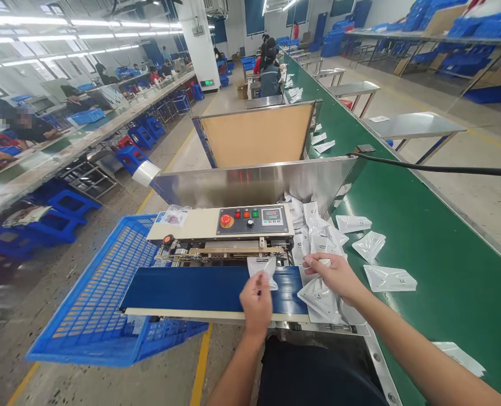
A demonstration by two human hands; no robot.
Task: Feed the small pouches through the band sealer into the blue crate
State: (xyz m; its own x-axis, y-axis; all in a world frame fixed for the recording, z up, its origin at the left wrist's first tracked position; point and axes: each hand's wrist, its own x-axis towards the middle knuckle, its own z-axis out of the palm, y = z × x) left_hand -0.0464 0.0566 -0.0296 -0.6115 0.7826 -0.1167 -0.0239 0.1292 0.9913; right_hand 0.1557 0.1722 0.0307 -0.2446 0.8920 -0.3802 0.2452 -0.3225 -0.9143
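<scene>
My left hand [256,304] pinches the lower part of a small white pouch [261,265] with dark print. The pouch's upper edge meets the front of the band sealer [216,225], and its lower part is over the sealer's blue conveyor belt [187,287]. To the right, my right hand [330,273] has thumb and fingers closed on the edge of another white pouch [318,270], partly covered by the fingers. More white pouches [320,299] lie beneath that hand, and a heap of them [318,231] rises beyond it against the machine's right end.
A blue plastic basket [85,299] stands at the belt's left end. Loose pouches [390,278] lie on the long green conveyor [436,237] at right. A metal panel [250,183] rises behind the sealer, and a black cable [436,166] crosses the green conveyor. People sit farther back.
</scene>
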